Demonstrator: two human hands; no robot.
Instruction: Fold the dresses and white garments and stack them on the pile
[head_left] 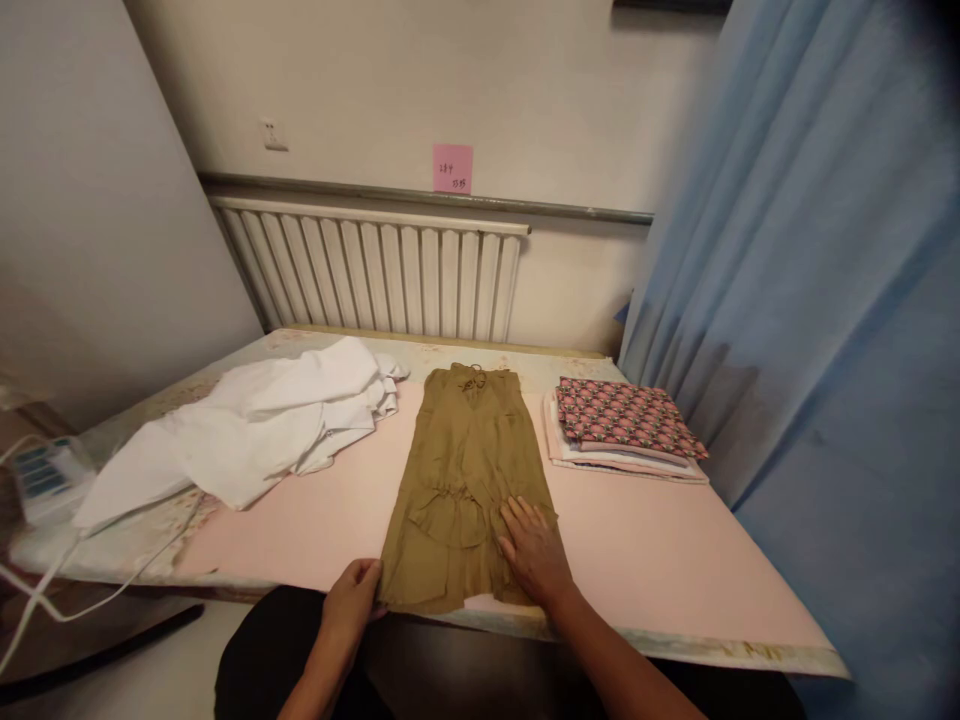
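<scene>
An olive-green garment (471, 440), which looks like a dress or long top, lies lengthwise in front of me with its tied neckline at the far end. Gathers and wrinkles cross its lower part. At its near left corner, my left hand (352, 598) pinches the cloth edge between thumb and fingers. My right hand (534, 552) rests flat on the lower right side, fingers spread over the fabric. The garment lies on a pink cloth (637, 540) that covers the middle of the table.
White crumpled cloth (262, 420) lies on the left. To the right is a folded stack topped by a patterned red cloth (630, 415). White cords (97, 605) hang at the left edge. A radiator (375, 265) stands behind, and a blue curtain (810, 300) borders the right.
</scene>
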